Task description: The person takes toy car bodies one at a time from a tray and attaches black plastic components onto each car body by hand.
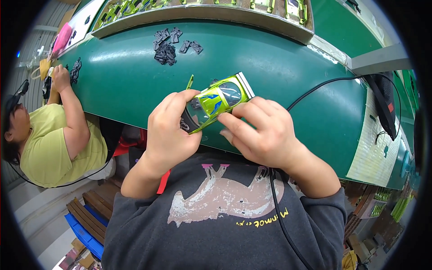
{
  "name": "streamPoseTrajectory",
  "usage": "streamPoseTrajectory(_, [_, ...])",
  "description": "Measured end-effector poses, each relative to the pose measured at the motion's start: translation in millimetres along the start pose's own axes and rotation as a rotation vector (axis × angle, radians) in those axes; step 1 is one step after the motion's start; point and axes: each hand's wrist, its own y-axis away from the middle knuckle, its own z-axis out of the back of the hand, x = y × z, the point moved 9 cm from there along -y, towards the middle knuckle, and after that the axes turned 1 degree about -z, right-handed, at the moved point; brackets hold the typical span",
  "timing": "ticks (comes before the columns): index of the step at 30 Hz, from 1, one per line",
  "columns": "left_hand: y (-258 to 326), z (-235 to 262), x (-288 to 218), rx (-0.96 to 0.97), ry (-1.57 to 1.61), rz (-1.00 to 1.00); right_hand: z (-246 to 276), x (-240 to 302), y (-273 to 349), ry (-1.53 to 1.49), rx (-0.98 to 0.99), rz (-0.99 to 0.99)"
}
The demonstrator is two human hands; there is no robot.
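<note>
A bright green toy car (211,104) with blue marks, clear windows and a white strip at its right end is held above the near part of the table. My left hand (168,130) is closed around the car's dark left end, thumb on the near side. Against the car's near right side, the curled fingers of my right hand (263,130) are pressed together, and their tips partly hide that edge. A thin green piece (190,82) sticks out at the car's far left. Several small dark grey plastic parts (165,53) lie in a pile farther back.
A long cardboard box (216,24) of green car bodies spans the back of the green table (270,58). A black cable (324,83) crosses at the right, near a metal post (380,60). A co-worker (54,135) sits at the left, one hand by more dark parts (76,71).
</note>
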Motion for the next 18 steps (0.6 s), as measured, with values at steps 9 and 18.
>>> streamPoseTrajectory(9, [18.7, 4.2, 7.7, -0.139, -0.179, 0.027, -31.0, 16.1, 0.4, 0.113, 0.118, -0.128])
streamPoseTrajectory(18, [29.5, 46.2, 41.7, -0.408, -0.154, 0.162, -24.5, -14.0, -26.6, -0.169, 0.035, -0.284])
